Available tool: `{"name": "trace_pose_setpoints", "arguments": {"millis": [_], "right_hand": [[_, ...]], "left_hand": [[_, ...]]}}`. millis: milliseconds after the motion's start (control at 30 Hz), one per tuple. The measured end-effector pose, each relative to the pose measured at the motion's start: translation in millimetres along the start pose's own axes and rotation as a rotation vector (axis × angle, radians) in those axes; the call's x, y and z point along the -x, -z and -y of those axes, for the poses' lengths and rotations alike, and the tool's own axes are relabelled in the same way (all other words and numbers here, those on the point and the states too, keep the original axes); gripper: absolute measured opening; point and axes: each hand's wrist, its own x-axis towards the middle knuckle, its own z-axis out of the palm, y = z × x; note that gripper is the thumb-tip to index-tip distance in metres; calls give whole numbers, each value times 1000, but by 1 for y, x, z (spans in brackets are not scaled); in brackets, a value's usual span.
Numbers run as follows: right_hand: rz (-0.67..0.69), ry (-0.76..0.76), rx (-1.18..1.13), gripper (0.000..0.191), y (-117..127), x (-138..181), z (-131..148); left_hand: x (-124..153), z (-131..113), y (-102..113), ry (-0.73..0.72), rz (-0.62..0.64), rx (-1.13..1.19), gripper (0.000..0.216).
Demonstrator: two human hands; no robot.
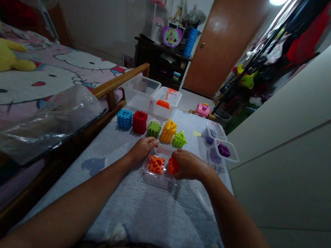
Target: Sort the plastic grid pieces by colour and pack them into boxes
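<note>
A clear plastic container (156, 184) sits in front of me on the cloth-covered table. Inside it, on the left, lies a stack of orange notched puzzle blocks (156, 165). My left hand (145, 149) is closed on the container's far left corner. On the right side my right hand (189, 165) grips more orange notched blocks (173, 165), its fingers partly covering them. Just beyond the container stand stacks of similar pieces: blue blocks (124, 119), red blocks (139, 122), dark green blocks (154, 129), yellow blocks (168, 131) and light green blocks (179, 139).
Small clear tubs with purple pieces (223, 150) stand at the right edge. At the back are an open clear bin (141, 91) and a box with orange latches (167, 97). A wooden bed rail (122, 79) borders the left; a white cabinet (306, 141) flanks the right.
</note>
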Motion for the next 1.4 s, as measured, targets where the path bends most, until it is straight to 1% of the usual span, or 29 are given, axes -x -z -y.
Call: {"name": "trace_pose_setpoints", "arguments": {"millis": [133, 233, 367, 667, 867, 967, 1167, 1400], "right_hand": [[3, -6, 87, 35, -16, -13, 3], [-14, 2, 80, 35, -21, -19, 6], [-21, -4, 46, 34, -26, -23, 6], [-12, -50, 64, 37, -20, -12, 6], [-23, -66, 74, 38, -26, -12, 1], [-10, -90, 78, 37, -26, -10, 1], [11, -78, 105, 31, -19, -7, 4], [10, -98, 133, 30, -15, -2, 7]], "left_hand": [[-1, 1, 0, 15, 7, -12, 35], [-3, 5, 1, 22, 11, -6, 36], [-5, 7, 2, -20, 18, -21, 35], [-3, 2, 1, -36, 1, -22, 34], [-3, 3, 1, -51, 3, -46, 34], [-3, 3, 2, -59, 5, -50, 34], [-4, 1, 2, -63, 9, -54, 34], [-4, 3, 1, -61, 0, -30, 34]]}}
